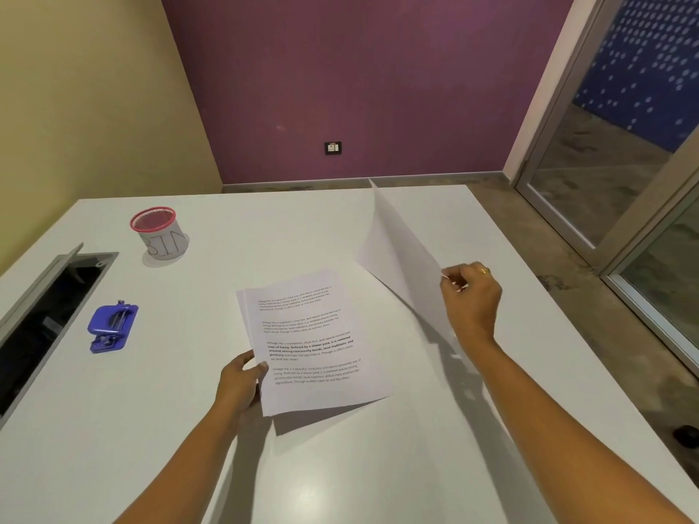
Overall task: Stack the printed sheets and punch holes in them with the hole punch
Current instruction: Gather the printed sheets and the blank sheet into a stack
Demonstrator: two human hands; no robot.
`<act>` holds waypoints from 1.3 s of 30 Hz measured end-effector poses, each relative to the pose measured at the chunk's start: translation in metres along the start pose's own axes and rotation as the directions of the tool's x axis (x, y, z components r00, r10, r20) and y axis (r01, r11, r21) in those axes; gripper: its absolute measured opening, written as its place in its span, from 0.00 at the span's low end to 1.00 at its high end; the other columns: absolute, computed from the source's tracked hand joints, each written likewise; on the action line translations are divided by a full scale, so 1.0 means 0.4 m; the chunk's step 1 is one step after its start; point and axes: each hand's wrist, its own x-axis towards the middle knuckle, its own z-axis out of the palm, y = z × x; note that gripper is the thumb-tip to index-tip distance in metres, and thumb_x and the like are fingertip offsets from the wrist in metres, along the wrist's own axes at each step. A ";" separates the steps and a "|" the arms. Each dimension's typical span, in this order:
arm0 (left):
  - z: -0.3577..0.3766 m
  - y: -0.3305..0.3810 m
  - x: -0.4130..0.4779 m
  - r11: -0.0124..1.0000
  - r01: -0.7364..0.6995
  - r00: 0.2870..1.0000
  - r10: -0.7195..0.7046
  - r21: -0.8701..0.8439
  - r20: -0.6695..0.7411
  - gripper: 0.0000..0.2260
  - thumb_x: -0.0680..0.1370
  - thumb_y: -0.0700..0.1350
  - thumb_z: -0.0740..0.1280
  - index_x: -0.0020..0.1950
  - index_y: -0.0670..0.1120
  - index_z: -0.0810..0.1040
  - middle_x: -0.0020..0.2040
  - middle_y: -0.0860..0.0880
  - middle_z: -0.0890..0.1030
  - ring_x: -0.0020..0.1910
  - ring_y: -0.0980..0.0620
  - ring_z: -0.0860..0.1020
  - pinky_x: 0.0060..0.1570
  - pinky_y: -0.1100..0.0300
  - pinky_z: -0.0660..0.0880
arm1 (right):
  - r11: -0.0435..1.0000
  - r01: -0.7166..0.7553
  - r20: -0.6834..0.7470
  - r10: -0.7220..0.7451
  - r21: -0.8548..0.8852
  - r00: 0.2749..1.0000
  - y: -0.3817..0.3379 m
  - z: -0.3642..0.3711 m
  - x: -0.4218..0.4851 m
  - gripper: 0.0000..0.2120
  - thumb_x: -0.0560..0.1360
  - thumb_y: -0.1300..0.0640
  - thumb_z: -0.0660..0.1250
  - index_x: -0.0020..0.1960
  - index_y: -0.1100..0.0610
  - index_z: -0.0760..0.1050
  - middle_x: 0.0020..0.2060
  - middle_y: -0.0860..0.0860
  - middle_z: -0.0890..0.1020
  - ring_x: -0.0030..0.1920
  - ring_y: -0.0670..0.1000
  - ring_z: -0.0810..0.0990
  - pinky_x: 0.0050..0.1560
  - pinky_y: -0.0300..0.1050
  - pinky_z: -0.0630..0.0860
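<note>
A small stack of printed sheets [314, 346] sits slightly raised over the middle of the white table [340, 467], text side up. My left hand [238, 387] grips the stack at its lower left edge, thumb on top. My right hand [471, 296] pinches the right edge of a single white sheet [401, 251], which stands tilted up with its blank side toward me, to the right of the stack. The blue hole punch [111, 327] lies on the table far to the left, apart from both hands.
A red-rimmed mesh cup labelled "BIN" [160, 232] stands at the back left. An open cable hatch [45, 319] is cut into the table's left edge. The table's right edge drops to the floor beside a glass door [605, 164].
</note>
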 end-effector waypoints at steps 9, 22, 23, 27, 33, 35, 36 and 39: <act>-0.010 -0.009 -0.009 0.999 0.027 1.000 -0.026 -0.032 0.017 0.10 0.78 0.35 0.60 0.56 0.36 0.77 0.46 0.43 0.82 0.42 0.44 0.79 0.50 0.51 0.76 | 0.876 0.479 0.523 -0.436 0.059 0.732 -0.107 0.112 -0.246 0.07 0.72 0.63 0.67 0.45 0.63 0.82 0.41 0.57 0.83 0.45 0.57 0.80 0.40 0.50 0.79; 0.000 -0.018 -0.017 0.997 0.027 0.999 -0.025 -0.073 0.020 0.11 0.78 0.38 0.60 0.59 0.40 0.75 0.50 0.42 0.82 0.43 0.43 0.81 0.38 0.56 0.78 | 0.833 0.553 0.850 -0.267 -0.034 0.454 -0.091 0.226 -0.362 0.12 0.76 0.65 0.58 0.54 0.62 0.78 0.50 0.57 0.78 0.52 0.57 0.77 0.48 0.49 0.75; 0.002 -0.017 -0.017 0.998 0.024 0.999 -0.023 -0.060 0.024 0.11 0.78 0.38 0.61 0.60 0.41 0.74 0.52 0.42 0.81 0.44 0.42 0.81 0.38 0.56 0.78 | 0.838 0.545 0.855 -0.267 -0.021 0.444 -0.094 0.227 -0.366 0.13 0.76 0.65 0.57 0.56 0.62 0.77 0.51 0.58 0.78 0.52 0.57 0.76 0.49 0.49 0.75; 0.009 -0.012 -0.016 1.000 0.001 0.999 -0.001 -0.004 0.038 0.16 0.77 0.34 0.61 0.65 0.41 0.71 0.54 0.39 0.80 0.47 0.36 0.80 0.48 0.45 0.77 | 0.891 0.453 0.878 -0.229 0.015 0.421 -0.098 0.230 -0.376 0.14 0.79 0.60 0.55 0.61 0.61 0.74 0.55 0.57 0.77 0.56 0.57 0.75 0.53 0.44 0.71; 0.007 0.001 -0.017 0.998 -0.045 0.999 0.044 0.036 0.021 0.23 0.75 0.30 0.60 0.69 0.42 0.67 0.49 0.40 0.80 0.44 0.39 0.79 0.43 0.48 0.78 | 0.959 0.282 0.892 -0.103 -0.028 0.441 -0.081 0.226 -0.356 0.16 0.79 0.58 0.55 0.64 0.56 0.73 0.62 0.53 0.76 0.62 0.54 0.74 0.60 0.41 0.68; 0.000 0.009 -0.022 0.994 -0.088 0.996 0.088 0.063 0.014 0.23 0.75 0.30 0.60 0.69 0.43 0.67 0.46 0.41 0.81 0.42 0.40 0.78 0.44 0.48 0.78 | 0.983 0.165 0.870 -0.011 -0.081 0.492 -0.071 0.218 -0.338 0.16 0.79 0.56 0.57 0.64 0.57 0.73 0.63 0.53 0.76 0.63 0.53 0.73 0.63 0.42 0.67; -0.005 0.014 -0.023 0.992 -0.106 0.994 0.105 0.071 0.016 0.23 0.75 0.29 0.60 0.69 0.44 0.68 0.45 0.41 0.81 0.41 0.40 0.78 0.46 0.45 0.78 | 0.989 0.104 0.854 0.039 -0.108 0.519 -0.064 0.212 -0.327 0.16 0.79 0.56 0.58 0.63 0.58 0.74 0.62 0.54 0.76 0.63 0.54 0.73 0.63 0.42 0.67; -0.026 0.036 -0.034 0.989 -0.136 0.990 0.134 0.053 0.050 0.24 0.75 0.29 0.60 0.69 0.45 0.68 0.44 0.42 0.81 0.40 0.43 0.80 0.41 0.49 0.79 | 0.982 -0.065 0.791 0.183 -0.180 0.584 -0.046 0.193 -0.283 0.16 0.77 0.55 0.61 0.61 0.63 0.74 0.61 0.59 0.77 0.62 0.57 0.75 0.62 0.46 0.70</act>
